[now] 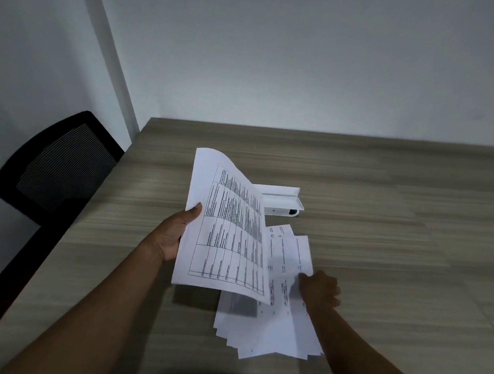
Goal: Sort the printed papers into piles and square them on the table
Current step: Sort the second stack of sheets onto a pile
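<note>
Left hand (pixel 177 234) holds 1 gridded sheet (pixel 226 228) lifted off the table (pixel 381 222), thumb on its left edge. Right hand (pixel 319 289), fingers curled, grips the fanned pile (pixel 275 325) lying near-centre, just right of the sheet. White device (pixel 282 201) sits just beyond; black chair (pixel 58 165) far left.

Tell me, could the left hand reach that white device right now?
Probably not yet: the left hand grips the raised printed sheet, which hangs between it and the white device; the right hand pinches the fanned papers. Freed, it likely could.
</note>
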`<state>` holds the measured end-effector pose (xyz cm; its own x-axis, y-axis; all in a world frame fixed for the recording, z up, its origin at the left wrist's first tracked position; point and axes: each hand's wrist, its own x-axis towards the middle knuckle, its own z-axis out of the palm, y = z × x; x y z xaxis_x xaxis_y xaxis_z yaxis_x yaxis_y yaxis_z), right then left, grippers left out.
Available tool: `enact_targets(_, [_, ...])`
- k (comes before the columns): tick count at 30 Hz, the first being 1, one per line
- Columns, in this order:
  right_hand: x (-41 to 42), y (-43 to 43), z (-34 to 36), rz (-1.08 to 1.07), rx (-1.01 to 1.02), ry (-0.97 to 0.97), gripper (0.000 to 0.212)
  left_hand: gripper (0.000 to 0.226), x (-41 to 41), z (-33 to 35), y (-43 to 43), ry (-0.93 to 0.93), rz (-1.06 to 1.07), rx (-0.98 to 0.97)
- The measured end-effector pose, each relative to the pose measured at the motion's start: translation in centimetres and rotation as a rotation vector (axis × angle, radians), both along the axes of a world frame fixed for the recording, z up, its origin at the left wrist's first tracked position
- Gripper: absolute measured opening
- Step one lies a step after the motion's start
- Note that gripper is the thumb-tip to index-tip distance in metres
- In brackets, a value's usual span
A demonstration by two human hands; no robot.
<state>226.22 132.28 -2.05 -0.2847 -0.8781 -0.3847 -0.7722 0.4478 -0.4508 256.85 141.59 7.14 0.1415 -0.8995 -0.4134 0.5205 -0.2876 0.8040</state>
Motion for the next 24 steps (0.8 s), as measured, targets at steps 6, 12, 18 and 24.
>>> enact_targets(6, [3.5,0.1,5.3,-0.008,0.175,-0.927,0.055,0.054,-1.7,-0.1,-0.6,0.032,-0.032,0.000])
enact_targets(12, [4.8,-1.1,6.6,-0.095,0.265,-1.066,0.042,0.049,-2.8,0.2,-0.8,0.040,-0.041,0.026])
enact_targets(18, [4.3,-2.1,5.6,-0.099,0.149,-0.919,0.035,0.046,-2.8,0.5,-0.8,0.038,-0.015,0.026])
enact_targets(24, [1.9,-1.4,4.0,0.119,0.028,-0.447,0.033,0.049,-1.5,0.7,-0.3,0.009,-0.023,0.014])
